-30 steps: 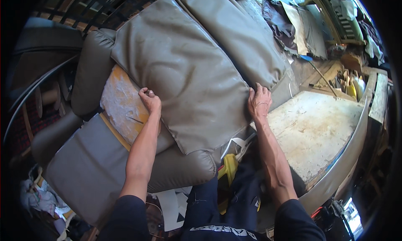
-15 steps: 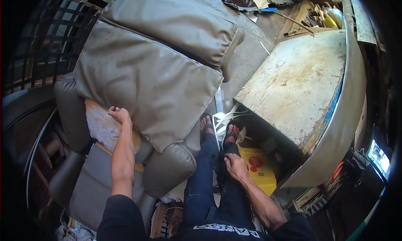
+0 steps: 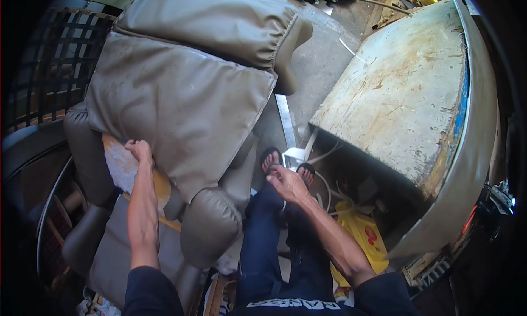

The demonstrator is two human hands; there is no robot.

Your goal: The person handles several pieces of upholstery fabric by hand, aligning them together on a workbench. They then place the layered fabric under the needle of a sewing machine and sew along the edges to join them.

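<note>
A grey-brown leatherette cover lies loosely over a padded seat, its lower edge lifted off the foam. At that edge my left hand is closed, pinching the cover's border. My right hand hovers over my lower legs with its fingers curled together; whatever is between them is too small to make out. Beyond its fingertips, white strips lie around my sandalled feet. A rounded padded armrest bulges out below the cover's corner.
A worn whitish board box stands to the right, with a curved pale panel beside it. Under it sits a yellow plastic container. At the far left is a frame of woven black webbing. A metal strip lies on the floor.
My right hand has moved forward and left, from beside my knee to above my feet. My left hand stays at the cover's edge. The view has shifted slightly.
</note>
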